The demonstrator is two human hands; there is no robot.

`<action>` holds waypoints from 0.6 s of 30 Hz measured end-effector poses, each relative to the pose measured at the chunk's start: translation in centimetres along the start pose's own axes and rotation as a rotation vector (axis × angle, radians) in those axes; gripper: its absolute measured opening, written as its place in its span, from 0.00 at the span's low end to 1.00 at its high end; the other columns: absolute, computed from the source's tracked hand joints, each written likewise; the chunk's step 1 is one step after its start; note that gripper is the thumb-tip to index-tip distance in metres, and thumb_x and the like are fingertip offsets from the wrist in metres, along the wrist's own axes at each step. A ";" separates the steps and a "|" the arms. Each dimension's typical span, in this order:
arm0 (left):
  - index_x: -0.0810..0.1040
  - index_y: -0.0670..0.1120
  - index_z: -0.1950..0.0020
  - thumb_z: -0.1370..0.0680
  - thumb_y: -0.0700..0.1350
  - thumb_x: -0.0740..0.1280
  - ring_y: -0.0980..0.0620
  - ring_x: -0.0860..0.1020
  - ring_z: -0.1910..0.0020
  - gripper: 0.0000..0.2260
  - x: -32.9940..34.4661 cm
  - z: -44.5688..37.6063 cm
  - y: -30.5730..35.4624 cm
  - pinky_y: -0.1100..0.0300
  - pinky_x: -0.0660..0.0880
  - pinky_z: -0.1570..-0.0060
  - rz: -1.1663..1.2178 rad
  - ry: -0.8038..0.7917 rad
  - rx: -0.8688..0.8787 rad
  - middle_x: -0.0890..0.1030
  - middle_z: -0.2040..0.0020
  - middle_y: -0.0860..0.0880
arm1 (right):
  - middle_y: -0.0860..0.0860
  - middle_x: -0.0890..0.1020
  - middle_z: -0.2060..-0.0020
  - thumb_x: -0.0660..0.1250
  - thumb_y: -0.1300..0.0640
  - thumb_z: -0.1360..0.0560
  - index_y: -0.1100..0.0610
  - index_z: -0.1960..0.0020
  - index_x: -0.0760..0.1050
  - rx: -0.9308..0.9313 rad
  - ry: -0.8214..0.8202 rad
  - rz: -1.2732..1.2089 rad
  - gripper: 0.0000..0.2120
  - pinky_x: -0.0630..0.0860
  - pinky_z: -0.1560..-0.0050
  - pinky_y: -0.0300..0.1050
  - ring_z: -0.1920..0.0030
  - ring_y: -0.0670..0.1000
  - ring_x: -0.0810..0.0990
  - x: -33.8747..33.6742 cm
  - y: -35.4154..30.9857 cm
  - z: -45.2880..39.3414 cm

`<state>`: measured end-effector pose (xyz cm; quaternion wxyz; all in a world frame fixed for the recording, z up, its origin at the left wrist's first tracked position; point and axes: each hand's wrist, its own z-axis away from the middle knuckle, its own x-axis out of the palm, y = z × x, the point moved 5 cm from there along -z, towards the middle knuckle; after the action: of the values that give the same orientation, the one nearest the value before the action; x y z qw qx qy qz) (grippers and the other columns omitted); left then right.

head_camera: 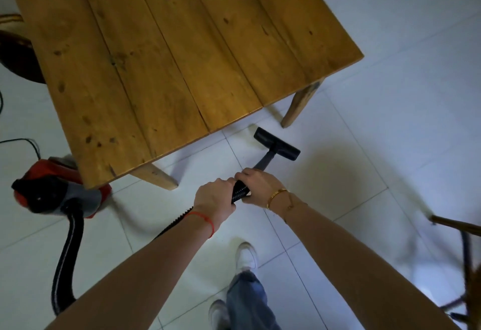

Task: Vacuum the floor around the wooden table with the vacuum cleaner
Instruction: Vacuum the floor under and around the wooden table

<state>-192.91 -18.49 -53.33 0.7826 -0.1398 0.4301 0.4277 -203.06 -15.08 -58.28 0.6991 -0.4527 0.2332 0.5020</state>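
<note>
Just in front of the wooden table's (169,51) near edge, both hands are wrapped around the black ribbed hose (239,191) where it meets the wand. The left hand (214,196) takes a full curled grip on the hose nearer the person, a red string at its wrist; the right hand (260,185) closes its grip just ahead of it, a gold bracelet at its wrist. From the hands the dark wand (264,161) runs forward and down, its long axis pointing away from the person toward the table's edge, between two of the table's legs. The flat black floor nozzle (276,143) lies crosswise on the white tiled floor (390,95), close to the table's edge. Behind the left hand the hose loops back to the red and grey vacuum cleaner (56,191), which sits on the floor at the table's near left corner. A white shoe (246,254) stands on the tiles nearer the person than the hands.
</note>
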 end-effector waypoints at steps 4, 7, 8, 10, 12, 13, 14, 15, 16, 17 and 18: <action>0.70 0.47 0.38 0.24 0.47 0.66 0.46 0.80 0.51 0.16 -0.7 -0.7 0.7 0.58 0.71 0.58 -0.023 -0.009 0.007 0.79 0.48 0.46 | 0.55 0.77 0.49 0.69 0.56 0.30 0.58 0.42 0.71 0.022 -0.015 0.004 0.18 0.71 0.61 0.44 0.51 0.56 0.78 -1.1 0.4 -0.1; 0.70 0.46 0.38 0.24 0.47 0.66 0.46 0.80 0.51 0.15 -1.0 -0.5 0.4 0.59 0.72 0.57 -0.032 -0.013 0.011 0.79 0.48 0.46 | 0.56 0.76 0.47 0.69 0.57 0.29 0.59 0.42 0.72 0.070 -0.007 -0.051 0.17 0.74 0.57 0.47 0.50 0.56 0.78 -1.2 -0.4 -0.2; 0.70 0.46 0.39 0.24 0.47 0.66 0.46 0.80 0.51 0.15 -1.1 -0.3 0.2 0.59 0.71 0.59 -0.032 -0.013 0.007 0.79 0.49 0.46 | 0.57 0.75 0.47 0.69 0.58 0.29 0.60 0.42 0.72 0.087 -0.010 -0.062 0.17 0.75 0.56 0.47 0.50 0.57 0.78 -1.1 -0.8 -0.3; 0.70 0.46 0.40 0.24 0.47 0.66 0.47 0.80 0.51 0.14 -1.2 0.4 -0.5 0.60 0.70 0.60 -0.029 -0.015 0.000 0.79 0.49 0.46 | 0.58 0.76 0.47 0.68 0.58 0.28 0.61 0.43 0.73 0.110 -0.018 -0.083 0.15 0.75 0.56 0.48 0.50 0.58 0.78 -1.0 -1.9 -0.4; 0.70 0.46 0.40 0.24 0.47 0.66 0.47 0.80 0.51 0.14 -1.1 1.4 -1.5 0.60 0.70 0.61 -0.017 -0.019 -0.003 0.79 0.49 0.47 | 0.59 0.77 0.48 0.68 0.59 0.28 0.61 0.43 0.73 0.115 -0.029 -0.099 0.14 0.75 0.55 0.49 0.50 0.58 0.78 -0.7 -3.3 -0.4; 0.70 0.46 0.40 0.24 0.47 0.65 0.47 0.80 0.51 0.14 -1.0 2.0 -2.1 0.60 0.70 0.61 -0.009 -0.020 -0.005 0.79 0.49 0.46 | 0.59 0.78 0.49 0.67 0.59 0.28 0.61 0.44 0.73 0.115 -0.035 -0.103 0.14 0.75 0.56 0.49 0.50 0.58 0.79 -0.5 -4.1 -0.4; 0.70 0.46 0.40 0.24 0.47 0.65 0.47 0.80 0.51 0.14 -0.8 2.7 -2.7 0.60 0.70 0.60 -0.004 -0.020 -0.009 0.79 0.49 0.46 | 0.59 0.78 0.49 0.67 0.60 0.27 0.62 0.44 0.72 0.115 -0.037 -0.105 0.14 0.74 0.56 0.48 0.50 0.59 0.79 -0.2 -5.0 -0.3; 0.70 0.46 0.40 0.24 0.47 0.65 0.47 0.80 0.51 0.14 -0.6 3.5 -3.3 0.60 0.70 0.60 -0.005 -0.021 -0.012 0.79 0.49 0.46 | 0.59 0.78 0.49 0.67 0.60 0.27 0.62 0.44 0.72 0.114 -0.039 -0.109 0.13 0.73 0.56 0.48 0.50 0.59 0.79 0.0 -5.9 -0.2; 0.70 0.46 0.41 0.24 0.47 0.65 0.47 0.80 0.51 0.14 -0.4 4.4 -3.9 0.60 0.71 0.60 -0.009 -0.024 -0.012 0.79 0.49 0.46 | 0.60 0.79 0.49 0.67 0.60 0.27 0.62 0.43 0.72 0.115 -0.041 -0.115 0.13 0.73 0.57 0.48 0.50 0.59 0.79 0.4 -6.9 -0.1; 0.70 0.46 0.41 0.24 0.46 0.65 0.47 0.80 0.51 0.13 -0.1 5.3 -4.6 0.60 0.71 0.59 -0.013 -0.027 -0.009 0.79 0.49 0.46 | 0.60 0.78 0.49 0.67 0.60 0.27 0.62 0.43 0.72 0.116 -0.044 -0.119 0.13 0.73 0.57 0.48 0.50 0.59 0.79 0.9 -8.0 0.1; 0.70 0.45 0.41 0.24 0.46 0.65 0.47 0.80 0.51 0.13 0.3 6.2 -5.2 0.59 0.71 0.59 -0.016 -0.030 -0.008 0.79 0.49 0.47 | 0.60 0.78 0.49 0.67 0.60 0.27 0.62 0.43 0.72 0.115 -0.046 -0.121 0.13 0.74 0.56 0.48 0.50 0.59 0.79 1.5 -9.1 0.2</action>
<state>-185.27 -17.79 -50.67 0.7918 -0.1396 0.4155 0.4254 -194.20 -14.94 -55.68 0.7580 -0.4136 0.2177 0.4550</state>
